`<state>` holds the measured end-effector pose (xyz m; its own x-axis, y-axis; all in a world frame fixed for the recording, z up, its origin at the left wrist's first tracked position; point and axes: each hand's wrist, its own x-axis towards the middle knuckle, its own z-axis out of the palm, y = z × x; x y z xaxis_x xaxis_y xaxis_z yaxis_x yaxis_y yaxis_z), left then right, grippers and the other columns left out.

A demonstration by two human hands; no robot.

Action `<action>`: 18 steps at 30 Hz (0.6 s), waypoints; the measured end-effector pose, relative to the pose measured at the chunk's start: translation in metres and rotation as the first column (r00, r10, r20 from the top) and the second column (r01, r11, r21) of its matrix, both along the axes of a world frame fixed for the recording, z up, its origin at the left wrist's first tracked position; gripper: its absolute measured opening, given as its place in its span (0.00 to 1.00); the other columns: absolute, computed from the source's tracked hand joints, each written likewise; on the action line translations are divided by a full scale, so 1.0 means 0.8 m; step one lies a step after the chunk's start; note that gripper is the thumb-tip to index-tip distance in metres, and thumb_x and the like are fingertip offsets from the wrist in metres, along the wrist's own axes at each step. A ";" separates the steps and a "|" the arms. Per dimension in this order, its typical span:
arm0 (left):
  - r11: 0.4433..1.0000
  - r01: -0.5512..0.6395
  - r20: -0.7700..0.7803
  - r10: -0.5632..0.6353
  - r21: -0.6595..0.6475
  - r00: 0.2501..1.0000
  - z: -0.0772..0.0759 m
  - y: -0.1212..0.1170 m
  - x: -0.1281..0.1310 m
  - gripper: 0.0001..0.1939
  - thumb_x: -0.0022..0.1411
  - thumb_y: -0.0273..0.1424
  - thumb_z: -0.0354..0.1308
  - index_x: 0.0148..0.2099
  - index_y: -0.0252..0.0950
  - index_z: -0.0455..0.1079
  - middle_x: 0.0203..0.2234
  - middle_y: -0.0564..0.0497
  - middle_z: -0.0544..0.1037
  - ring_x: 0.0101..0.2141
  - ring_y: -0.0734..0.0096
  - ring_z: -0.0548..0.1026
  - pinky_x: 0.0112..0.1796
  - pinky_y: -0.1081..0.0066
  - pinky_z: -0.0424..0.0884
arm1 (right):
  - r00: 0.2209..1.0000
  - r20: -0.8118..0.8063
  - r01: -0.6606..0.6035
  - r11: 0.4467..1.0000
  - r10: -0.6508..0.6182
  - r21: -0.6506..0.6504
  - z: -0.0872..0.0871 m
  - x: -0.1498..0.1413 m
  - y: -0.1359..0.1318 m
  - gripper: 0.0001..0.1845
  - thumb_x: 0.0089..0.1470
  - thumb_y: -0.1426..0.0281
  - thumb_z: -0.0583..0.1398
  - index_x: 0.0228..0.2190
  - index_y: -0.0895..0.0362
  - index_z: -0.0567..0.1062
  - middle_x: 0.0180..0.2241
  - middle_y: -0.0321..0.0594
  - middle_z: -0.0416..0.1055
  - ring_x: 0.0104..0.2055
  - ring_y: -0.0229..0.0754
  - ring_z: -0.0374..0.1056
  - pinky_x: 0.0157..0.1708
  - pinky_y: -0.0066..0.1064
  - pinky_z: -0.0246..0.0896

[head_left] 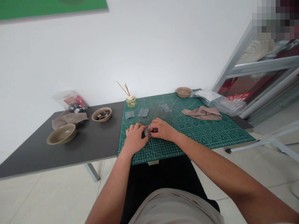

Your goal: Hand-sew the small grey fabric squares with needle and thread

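My left hand (136,139) and my right hand (163,129) meet over the near part of the green cutting mat (196,133). Between them is a small clear plastic bag (147,130), pinched at its left side by my left thumb and fingers. My right fingers are closed around a small dark piece (155,130) at the bag's right side; whether it is partly inside the bag I cannot tell. Beyond my hands, three similar small bags lie flat on the mat: a left bag (129,114), a middle bag (143,112) and a right bag (166,108).
On the dark table (102,146) at left stand a bowl of dark chips (102,114), another bowl (62,134), a cloth (70,119) and a clear tub (70,99). A reed diffuser (131,101), bowl (184,91), brown cloth (203,112) and plastic bag (221,101) lie farther back.
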<state>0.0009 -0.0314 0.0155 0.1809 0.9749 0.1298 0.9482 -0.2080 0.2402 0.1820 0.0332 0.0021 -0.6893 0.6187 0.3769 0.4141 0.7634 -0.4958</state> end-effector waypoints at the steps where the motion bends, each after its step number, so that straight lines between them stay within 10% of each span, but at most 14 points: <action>1: 1.000 -0.002 -0.001 0.002 -0.004 1.000 0.000 0.000 0.000 0.20 0.62 0.41 0.55 0.55 0.44 0.69 0.49 0.47 0.71 0.49 0.54 0.64 0.47 0.55 0.61 | 1.000 0.005 0.025 1.000 -0.025 0.007 -0.001 0.000 0.000 0.10 0.51 0.72 0.66 0.23 0.56 0.70 0.29 0.35 0.65 0.37 0.41 0.60 0.42 0.33 0.56; 18: 1.000 0.001 -0.009 -0.001 0.007 1.000 0.001 -0.002 0.002 0.20 0.63 0.42 0.54 0.55 0.44 0.69 0.50 0.47 0.71 0.50 0.55 0.64 0.48 0.55 0.60 | 1.000 -0.021 -0.001 0.999 0.000 -0.049 -0.001 0.001 0.008 0.08 0.50 0.72 0.67 0.24 0.57 0.72 0.30 0.35 0.68 0.36 0.40 0.61 0.43 0.33 0.54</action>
<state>0.0025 -0.0331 0.0161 0.1828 0.9738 0.1353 0.9500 -0.2104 0.2305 0.1826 0.0397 0.0015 -0.6817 0.6366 0.3605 0.4029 0.7380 -0.5414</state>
